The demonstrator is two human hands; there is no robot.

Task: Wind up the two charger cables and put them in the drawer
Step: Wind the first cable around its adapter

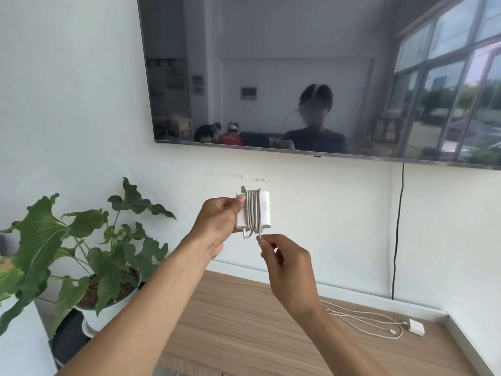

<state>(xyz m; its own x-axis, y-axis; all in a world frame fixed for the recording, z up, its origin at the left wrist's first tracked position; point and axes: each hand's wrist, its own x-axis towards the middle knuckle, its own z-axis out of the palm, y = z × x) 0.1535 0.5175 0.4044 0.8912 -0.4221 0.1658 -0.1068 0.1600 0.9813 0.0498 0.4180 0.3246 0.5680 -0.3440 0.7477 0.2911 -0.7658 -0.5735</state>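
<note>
Bench (pixel 244 321): light wood-grain top, long side set against the white wall (pixel 339 218). Toward its right end lies a small white charger (pixel 416 327), flat on the wood, prongs pointing right. Its pale cable (pixel 360 318) lies unwound, trailing left in long loose loops. The free connector end rests just beside the charger.

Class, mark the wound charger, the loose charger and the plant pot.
wound charger (pixel 253 210): head view, on its cable coils.
loose charger (pixel 416 327): head view, on its white plug block.
plant pot (pixel 126 301): head view, on its white wall.
</note>
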